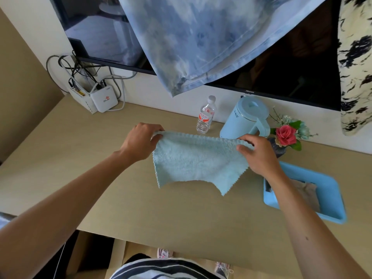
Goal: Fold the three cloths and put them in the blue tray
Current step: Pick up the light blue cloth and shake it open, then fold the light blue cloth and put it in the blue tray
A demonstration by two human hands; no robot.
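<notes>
A fluffy light-blue cloth (193, 160) with zigzag edges hangs spread out above the middle of the table. My left hand (141, 140) pinches its top left corner and my right hand (259, 153) pinches its top right corner. The cloth's lower edge droops toward the tabletop. To the right stands the blue tray (330, 190), partly hidden by my right forearm. Inside it lies a folded beige cloth (308, 193). A dark edge shows in the tray's left end; I cannot tell what it is.
A clear water bottle (206, 115), a light-blue kettle (246, 118) and a small vase of flowers (286, 135) stand along the back of the table (80, 154). A router with cables (100, 97) sits at the back left. A TV (281, 63) with draped fabric hangs above.
</notes>
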